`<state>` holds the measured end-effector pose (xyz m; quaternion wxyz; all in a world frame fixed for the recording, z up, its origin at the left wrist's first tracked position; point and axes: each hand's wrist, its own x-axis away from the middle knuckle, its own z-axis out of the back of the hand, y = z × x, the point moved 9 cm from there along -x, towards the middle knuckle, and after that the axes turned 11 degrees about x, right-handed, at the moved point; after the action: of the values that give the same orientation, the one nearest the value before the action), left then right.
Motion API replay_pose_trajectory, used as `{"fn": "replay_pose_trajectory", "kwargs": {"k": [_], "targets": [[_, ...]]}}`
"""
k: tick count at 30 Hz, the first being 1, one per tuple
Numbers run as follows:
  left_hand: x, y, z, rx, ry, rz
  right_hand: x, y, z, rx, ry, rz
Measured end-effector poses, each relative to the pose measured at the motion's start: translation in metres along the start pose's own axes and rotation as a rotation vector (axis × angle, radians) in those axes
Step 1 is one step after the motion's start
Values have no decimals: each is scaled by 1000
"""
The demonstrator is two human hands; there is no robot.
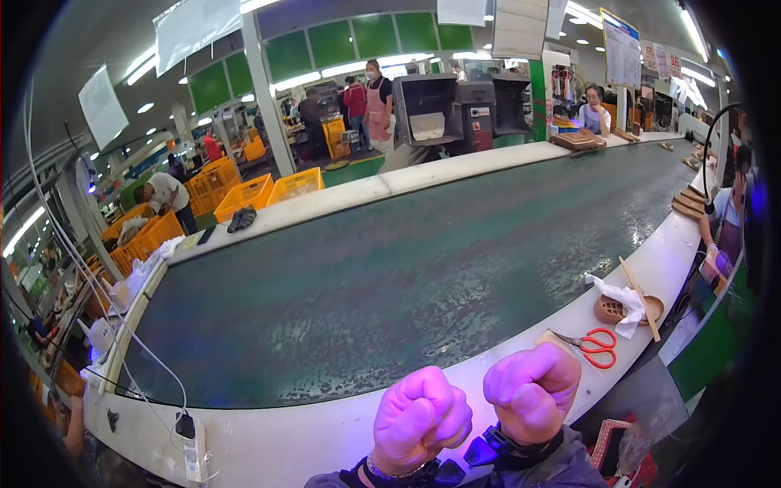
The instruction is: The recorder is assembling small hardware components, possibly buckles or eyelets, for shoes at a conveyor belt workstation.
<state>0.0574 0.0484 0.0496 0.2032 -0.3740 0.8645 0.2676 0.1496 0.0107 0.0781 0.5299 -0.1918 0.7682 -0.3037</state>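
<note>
While my left hand [421, 419] and right hand [533, 392] are held side by side above the near counter [285, 435], both are closed into fists; I cannot tell whether either encloses anything. The scissors [581, 342] lie on the counter just right of my right hand, blades left and handles right, presumably placed for easy reach. Farther right, the stick [640, 297], cloth [628, 307] and brown piece [606, 310] lie together, probably grouped there to keep them off the belt [366, 276].

Red characters [650, 55] stand on white signs [662, 63]; the framed board [621, 50] bears illegible print.
</note>
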Motion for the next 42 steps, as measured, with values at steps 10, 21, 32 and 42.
{"fn": "replay_pose_trajectory", "kwargs": {"k": [10, 21, 32, 42], "targets": [[1, -5, 8, -64, 121, 47, 0, -1, 1, -34, -7, -17], [-6, -3, 17, -133, 168, -15, 2, -8, 1, -170, -58, -180], [-12, 3, 15, -213, 98, -33, 17, -60, -14, -655, -973, 519], [-19, -13, 15, -288, -4, 34, -7, -50, -12, -456, -766, 401]]}}
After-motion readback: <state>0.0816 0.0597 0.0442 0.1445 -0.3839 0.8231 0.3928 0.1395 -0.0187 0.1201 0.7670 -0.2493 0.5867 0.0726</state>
